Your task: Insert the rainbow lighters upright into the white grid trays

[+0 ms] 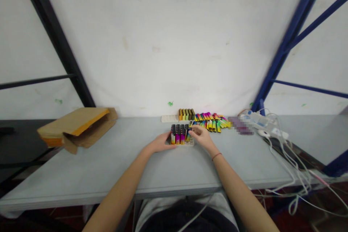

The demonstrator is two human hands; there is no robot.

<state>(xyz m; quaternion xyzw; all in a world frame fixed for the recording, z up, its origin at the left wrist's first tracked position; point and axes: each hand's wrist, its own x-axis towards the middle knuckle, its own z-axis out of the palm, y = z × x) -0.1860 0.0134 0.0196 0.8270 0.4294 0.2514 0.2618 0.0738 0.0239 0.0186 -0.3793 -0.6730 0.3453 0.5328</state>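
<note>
A pale slotted tray point(191, 144) stands on the table, with rows of upright black-topped lighters point(178, 138) in pink, yellow and white wraps. My left hand point(163, 143) is curled around the tray's left end, its fingers partly hidden behind the lighters. At the right end, my right hand point(200, 135) pinches a dark blue and yellow lighter point(187, 136) by its upper part. That lighter stands slightly tilted over the tray; whether its base sits in a slot I cannot tell. Shiny multicoloured flat pieces point(213, 125), perhaps lighter wraps, lie just behind my right hand.
Behind, a second group of upright lighters point(186, 115) stands beside a white slotted tray point(170, 118) near the wall. An open cardboard box point(78, 125) lies at the left. Power strips point(268, 123) and tangled white cables point(290, 156) occupy the right side of the grey table point(114, 174).
</note>
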